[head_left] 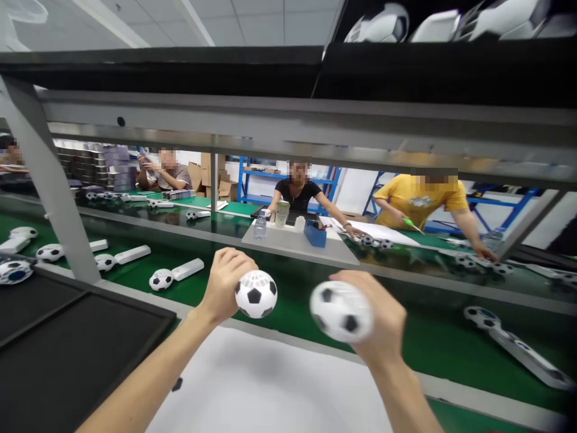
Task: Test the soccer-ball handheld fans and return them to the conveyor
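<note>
Nearest, a white sheet (270, 385) is lying at 6 o'clock, below both hands, while a black tray (135, 337) is sitting at 8 o'clock. Above the sheet, the left hand (229, 279) is grasping a football-patterned device (256, 293) at 7 o'clock, its fingers curling round the part behind the ball. That ball end is pointing out of the hand towards 4 o'clock. At 5 o'clock the right hand (381, 307) is gripping a second football-patterned device (341, 311), slightly blurred, its ball end pointing towards 9 o'clock. The two balls are facing each other across a gap. Both handles are hiding behind the hands, so I cannot tell how either long axis is tilting.

Just beyond, a green belt (433, 337) is carrying more devices. One at 8 o'clock (175, 275) is aiming its handle towards 2 o'clock; one at 4 o'clock (518, 349) is stretching its long axis from 10 to 4, ball end at 10.

Farther off, a bottle (260, 227) and a blue box (314, 233) are standing on a grey platform (288, 245). Behind it, a person in black (295, 195) is sitting near 12 o'clock; a person in yellow (419, 207) is leaning forward at 3 o'clock.
</note>
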Action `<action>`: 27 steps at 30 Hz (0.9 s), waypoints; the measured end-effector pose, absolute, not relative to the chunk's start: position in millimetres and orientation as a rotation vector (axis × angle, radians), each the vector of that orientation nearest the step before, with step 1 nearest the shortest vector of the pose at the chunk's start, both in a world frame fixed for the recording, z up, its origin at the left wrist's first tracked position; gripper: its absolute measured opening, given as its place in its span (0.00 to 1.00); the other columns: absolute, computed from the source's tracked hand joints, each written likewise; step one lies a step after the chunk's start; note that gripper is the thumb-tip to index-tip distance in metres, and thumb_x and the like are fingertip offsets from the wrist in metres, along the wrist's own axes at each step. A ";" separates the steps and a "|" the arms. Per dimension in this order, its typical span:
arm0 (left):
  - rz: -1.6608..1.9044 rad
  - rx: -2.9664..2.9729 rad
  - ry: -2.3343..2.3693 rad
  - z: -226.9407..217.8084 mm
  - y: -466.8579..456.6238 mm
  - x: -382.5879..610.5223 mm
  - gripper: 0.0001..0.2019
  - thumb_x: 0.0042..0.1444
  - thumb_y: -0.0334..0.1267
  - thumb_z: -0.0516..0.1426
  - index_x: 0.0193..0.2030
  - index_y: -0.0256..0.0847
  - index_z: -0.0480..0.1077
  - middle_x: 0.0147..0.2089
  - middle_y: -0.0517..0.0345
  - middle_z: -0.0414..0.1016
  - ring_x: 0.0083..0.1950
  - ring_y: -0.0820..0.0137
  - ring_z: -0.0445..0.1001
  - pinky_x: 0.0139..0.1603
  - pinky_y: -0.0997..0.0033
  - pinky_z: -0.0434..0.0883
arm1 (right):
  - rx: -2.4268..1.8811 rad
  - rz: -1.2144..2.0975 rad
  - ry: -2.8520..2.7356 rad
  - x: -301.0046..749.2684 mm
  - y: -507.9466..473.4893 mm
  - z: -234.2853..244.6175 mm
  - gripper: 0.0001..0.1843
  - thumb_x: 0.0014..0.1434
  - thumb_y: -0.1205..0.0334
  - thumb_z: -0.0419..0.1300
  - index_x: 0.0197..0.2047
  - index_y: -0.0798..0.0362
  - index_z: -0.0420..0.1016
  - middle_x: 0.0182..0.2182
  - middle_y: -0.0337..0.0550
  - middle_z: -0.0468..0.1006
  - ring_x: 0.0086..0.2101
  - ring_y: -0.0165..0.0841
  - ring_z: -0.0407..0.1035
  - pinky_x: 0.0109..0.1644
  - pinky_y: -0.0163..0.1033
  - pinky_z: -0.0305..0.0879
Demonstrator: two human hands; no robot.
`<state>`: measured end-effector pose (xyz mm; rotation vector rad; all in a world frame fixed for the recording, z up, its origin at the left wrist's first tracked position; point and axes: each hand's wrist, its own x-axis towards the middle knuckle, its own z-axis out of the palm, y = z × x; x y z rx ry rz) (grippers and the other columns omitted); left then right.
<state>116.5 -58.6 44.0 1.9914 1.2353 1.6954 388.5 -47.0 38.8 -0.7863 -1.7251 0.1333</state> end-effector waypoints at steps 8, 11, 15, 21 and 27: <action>1.401 1.946 1.461 -15.0 -13.2 105.9 0.14 0.48 0.39 0.64 0.42 0.40 0.72 0.43 0.52 0.74 0.45 0.60 0.72 0.46 0.59 0.70 | -1.061 0.497 -1.616 371.6 6.7 -13.4 0.18 0.51 0.52 0.67 0.39 0.56 0.74 0.34 0.48 0.79 0.35 0.43 0.75 0.37 0.43 0.71; 1.282 1.840 1.554 -43.0 4.6 98.7 0.18 0.53 0.46 0.63 0.46 0.37 0.71 0.41 0.53 0.77 0.42 0.64 0.76 0.43 0.62 0.73 | -1.248 0.631 -1.516 376.7 23.4 -40.4 0.24 0.50 0.45 0.66 0.38 0.59 0.75 0.30 0.50 0.80 0.32 0.45 0.76 0.33 0.43 0.72; 1.177 1.819 1.741 -67.2 15.7 89.4 0.20 0.60 0.49 0.58 0.53 0.37 0.69 0.48 0.51 0.75 0.46 0.63 0.75 0.48 0.57 0.72 | -1.422 0.639 -1.465 380.5 37.5 -71.9 0.34 0.53 0.45 0.60 0.55 0.61 0.67 0.37 0.52 0.80 0.35 0.46 0.76 0.40 0.45 0.72; 0.935 1.934 2.054 -83.2 14.2 79.9 0.23 0.59 0.50 0.58 0.56 0.38 0.67 0.56 0.47 0.69 0.57 0.57 0.68 0.57 0.49 0.66 | -1.606 0.444 -1.619 381.2 45.5 -108.2 0.36 0.56 0.54 0.49 0.65 0.64 0.58 0.54 0.66 0.67 0.48 0.55 0.70 0.51 0.55 0.66; 0.782 1.979 2.322 -64.2 10.4 69.9 0.17 0.62 0.47 0.56 0.53 0.39 0.71 0.69 0.49 0.57 0.71 0.53 0.52 0.67 0.44 0.53 | -1.583 0.138 -1.734 386.5 44.5 -95.0 0.33 0.55 0.58 0.50 0.61 0.68 0.64 0.56 0.69 0.63 0.58 0.62 0.58 0.61 0.60 0.55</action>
